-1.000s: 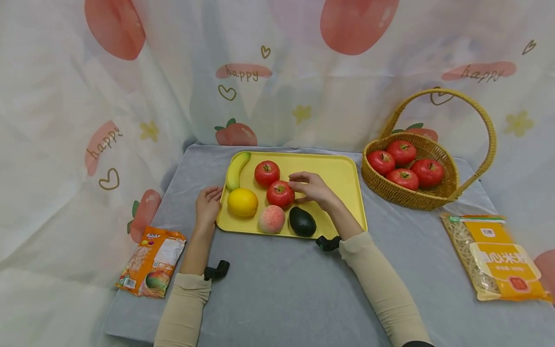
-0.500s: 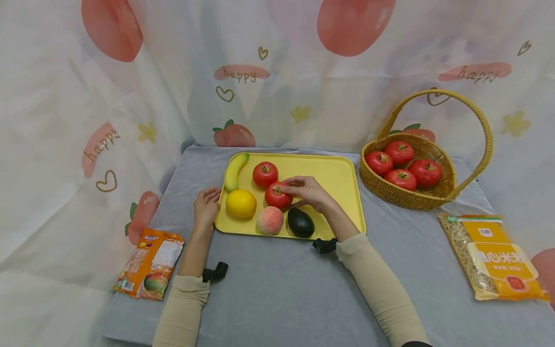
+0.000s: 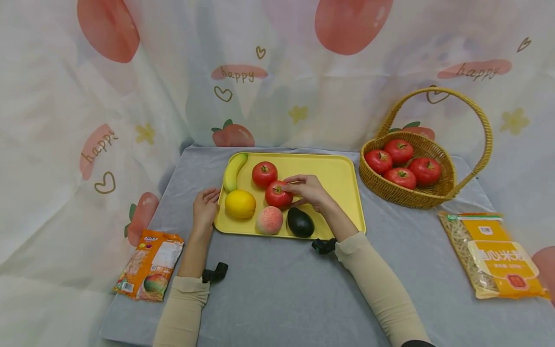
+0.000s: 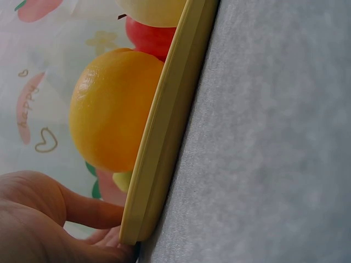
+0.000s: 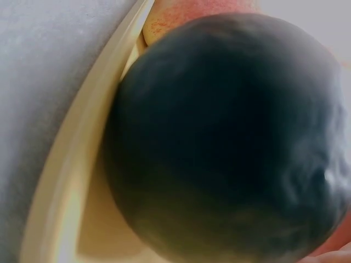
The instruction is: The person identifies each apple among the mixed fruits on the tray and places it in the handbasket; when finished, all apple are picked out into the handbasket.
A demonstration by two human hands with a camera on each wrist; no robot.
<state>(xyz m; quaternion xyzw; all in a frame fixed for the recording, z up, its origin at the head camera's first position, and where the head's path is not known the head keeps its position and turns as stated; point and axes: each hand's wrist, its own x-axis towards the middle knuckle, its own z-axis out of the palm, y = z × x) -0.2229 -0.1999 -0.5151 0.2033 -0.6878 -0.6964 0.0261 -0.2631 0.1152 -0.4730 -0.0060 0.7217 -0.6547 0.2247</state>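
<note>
On the yellow tray [image 3: 329,168] lie a banana [image 3: 234,172], a lemon [image 3: 240,204], a peach [image 3: 270,220], an avocado [image 3: 300,222] and two red apples. My right hand [image 3: 314,193] grips the nearer apple [image 3: 277,195] from its right side, fingertips on its top and side. The farther apple [image 3: 264,174] sits just behind it. At the tray's left edge, my left hand [image 3: 204,208] holds the rim. The left wrist view shows a digit [image 4: 93,212] at the tray wall [image 4: 159,142]. In the right wrist view the avocado [image 5: 225,137] hides most of the right hand.
A wicker basket [image 3: 390,196] with a tall handle and several red apples stands at the back right. A noodle pack [image 3: 494,255] lies at the right, an orange snack bag [image 3: 151,265] at the left. Grey cloth [image 3: 269,289] covers the table; a printed curtain hangs behind.
My right hand has moved left from beside the nearer apple and taken hold of it. The left hand stays at the tray's edge. The head view has shifted slightly.
</note>
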